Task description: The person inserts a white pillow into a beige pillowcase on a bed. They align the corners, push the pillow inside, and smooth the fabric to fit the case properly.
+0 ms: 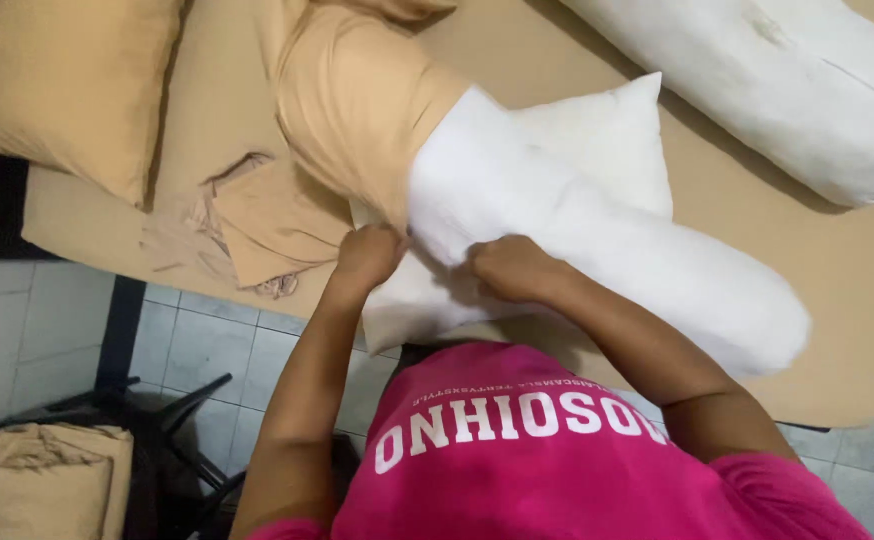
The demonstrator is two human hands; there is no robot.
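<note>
A long white bolster point(577, 230) lies across the tan bed point(837, 270), its far end inside a tan cover point(357, 95). My left hand point(365, 255) grips the open edge of that cover at the bolster's left side. My right hand point(507, 268) is closed on the white bolster just below the cover's edge. A white pillow point(617, 135) lies under the bolster.
A tan-cased pillow point(67, 85) sits at the bed's top left, with loose tan cloth point(247, 225) beside it. A second white bolster point(787, 85) lies at the top right. Folded tan fabric point(47, 480) rests on a dark chair over the grey tile floor.
</note>
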